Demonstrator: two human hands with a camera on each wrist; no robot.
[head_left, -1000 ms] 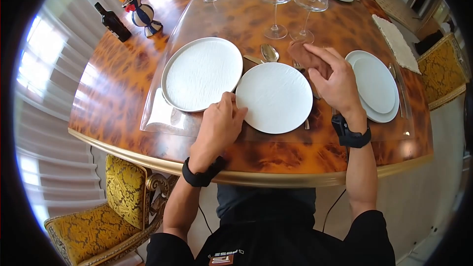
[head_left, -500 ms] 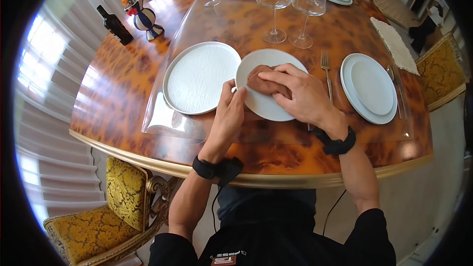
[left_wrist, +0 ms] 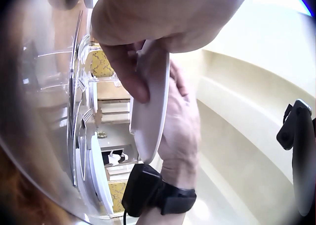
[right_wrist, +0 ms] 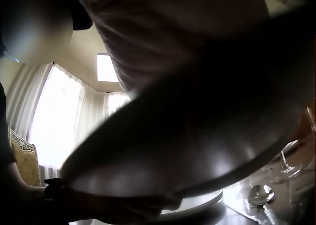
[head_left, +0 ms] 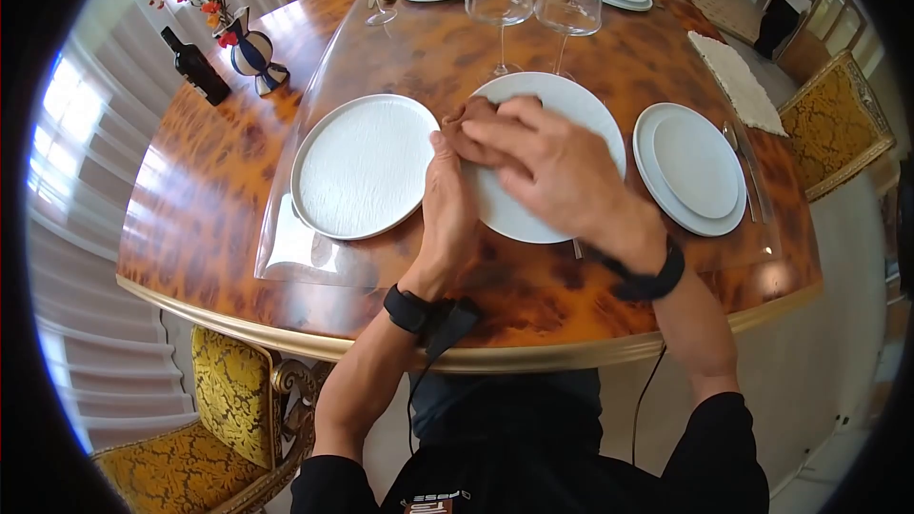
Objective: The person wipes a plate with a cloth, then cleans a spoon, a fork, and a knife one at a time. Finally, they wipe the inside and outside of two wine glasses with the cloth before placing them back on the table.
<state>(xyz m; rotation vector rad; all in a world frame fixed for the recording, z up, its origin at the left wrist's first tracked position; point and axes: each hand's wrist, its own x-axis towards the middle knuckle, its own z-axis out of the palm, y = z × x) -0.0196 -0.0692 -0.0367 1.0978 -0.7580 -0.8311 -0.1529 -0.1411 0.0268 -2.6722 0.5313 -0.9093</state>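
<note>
Raised off the table, a round white plate [head_left: 590, 119] is gripped at its left edge by my left hand [head_left: 447, 214], thumb by the rim. My right hand [head_left: 576, 176], blurred, holds a brown cloth [head_left: 481, 124] against the plate's upper left rim. In the left wrist view the plate [left_wrist: 153, 104] stands tilted, nearly edge-on, between my left hand [left_wrist: 168, 18] and my right hand [left_wrist: 180, 121]. Dark and blurred, the plate [right_wrist: 187, 151] fills much of the right wrist view. Another white plate [head_left: 367, 167] lies on the table to the left.
Stacked plates [head_left: 700, 167] lie at the right beside cutlery [head_left: 743, 167] and a pale placemat [head_left: 738, 81]. Stemmed glasses [head_left: 500, 0] stand behind the raised plate. A dark bottle [head_left: 195, 67] and a flower vase [head_left: 255, 55] are at the back left.
The cloth has come from right of the plate, over its middle, to its upper left rim. The plate has risen with my left hand. The head view has shifted slightly.
</note>
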